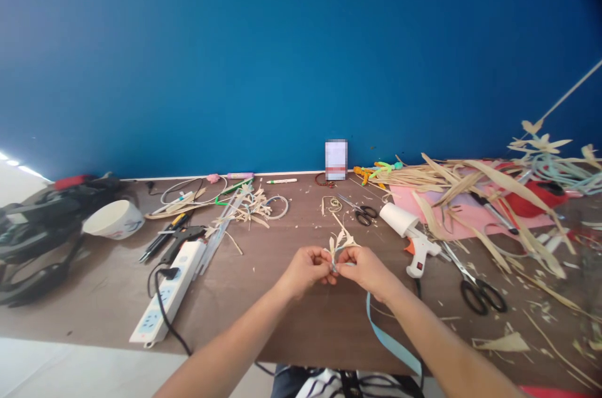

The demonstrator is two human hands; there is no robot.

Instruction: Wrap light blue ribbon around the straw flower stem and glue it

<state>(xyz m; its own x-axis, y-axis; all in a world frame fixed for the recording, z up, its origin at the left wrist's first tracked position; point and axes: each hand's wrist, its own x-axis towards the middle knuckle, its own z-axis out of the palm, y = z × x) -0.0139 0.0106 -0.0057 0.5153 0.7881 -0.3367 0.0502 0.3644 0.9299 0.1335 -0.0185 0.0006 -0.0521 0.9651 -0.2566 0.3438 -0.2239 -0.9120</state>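
My left hand (305,269) is closed in a pinch at the base of a small flower (341,239) with pale, straw-coloured petals. Close against it, my right hand (362,266) pinches a light blue ribbon (386,338) where the ribbon meets the flower's base. From beneath the right hand the ribbon's long end hangs down toward the table's front edge. Fingers hide most of the stem and the exact spot where the ribbon wraps. Beyond the hands lie small black-handled scissors (364,215) and a thin coil of straw strip (335,204).
At right are a white glue gun (422,255), a paper cup (399,219), large scissors (482,295) and dried husk strips on pink sheets (399,197). A power strip (172,291), black glue gun (181,241), bowl (114,220) and backpack (42,235) occupy the left.
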